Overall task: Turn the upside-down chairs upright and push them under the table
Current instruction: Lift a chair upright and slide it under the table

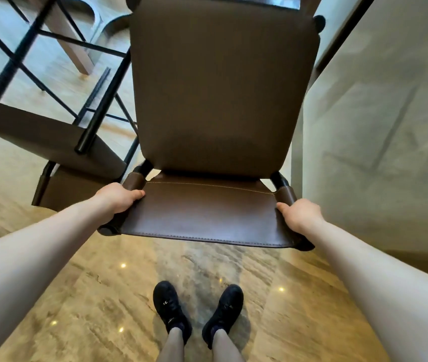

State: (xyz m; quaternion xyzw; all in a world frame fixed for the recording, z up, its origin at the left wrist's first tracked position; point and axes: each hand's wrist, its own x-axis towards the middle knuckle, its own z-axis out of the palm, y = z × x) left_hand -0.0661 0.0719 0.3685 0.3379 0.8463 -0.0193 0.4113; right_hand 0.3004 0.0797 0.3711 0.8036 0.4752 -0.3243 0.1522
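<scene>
Your forearms are taking up the near corners of the shot, both reaching out to the brown chair (223, 100) standing upright in front of you. Your left hand (119, 198) is gripping the left end of the leather backrest (207, 212), fingers curling round the post and thumb lying along the top edge. Your right hand (300, 214) is doing the same on the right end, wrapping the post with the thumb pointing inward. So both hands are clamping down on that backrest, nothing loose.

The seat is facing up and running away from you toward the dark table edge (281, 1) at the top of the view; how far under it the seat is sitting, you can't really tell from here. Off to your left, a second chair (51, 137) is sitting upside down, seat low and black metal legs (98, 105) sticking up at an angle, just beside the one you're holding. It's a bit blurry.

Your black shoes (197, 314) are standing on the glossy marble floor (77, 296) right behind the chair, and a pale wall (377, 113) is running along your right.
</scene>
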